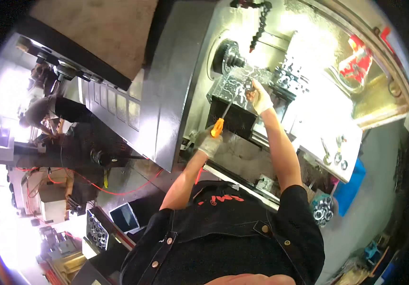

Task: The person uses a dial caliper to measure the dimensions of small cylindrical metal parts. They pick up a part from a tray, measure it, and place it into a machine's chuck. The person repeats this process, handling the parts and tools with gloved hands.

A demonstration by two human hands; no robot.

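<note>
My left hand [209,142], in a pale work glove, is closed round the orange handle of a screwdriver [218,127]. The screwdriver's thin shaft slants up and right toward a small metal part [248,85]. My right hand [261,100], also gloved, has its fingers closed round that part; its exact kind is too small to make out. Whether the screwdriver's tip touches it, I cannot tell. Both hands are inside the open front of a lathe, below and right of its dark chuck [226,56]. Glare washes out the tool turret [290,73] right of my right hand.
A black segmented coolant hose [262,23] hangs above. The grey machine door [173,76] stands at left. At right are a red-and-white bag [356,66], a wrench [326,151], metal rings [344,165] and a container of rings [322,211]. A co-worker [47,111] bends over at far left.
</note>
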